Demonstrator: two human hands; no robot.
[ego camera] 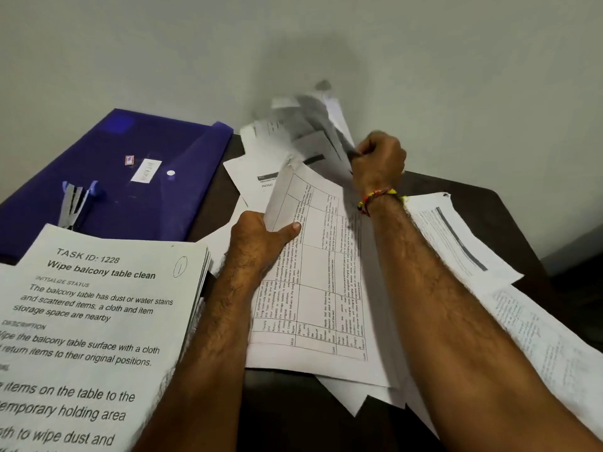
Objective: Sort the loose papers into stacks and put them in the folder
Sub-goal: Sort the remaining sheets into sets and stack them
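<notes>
White paper printed with a table (313, 272) is pinched at its curled left edge by the left hand (261, 236), while blurred sheets (310, 125) are gripped in the right hand's (378, 161) closed fingers just beyond it. Left of that table sheet lie a neat stack (98, 321) and, farther back, the purple folder (114, 177); loose papers (463, 236) are scattered to its right.

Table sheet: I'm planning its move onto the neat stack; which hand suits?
Left hand: it already grips the table sheet and lies nearer the stack.
</notes>
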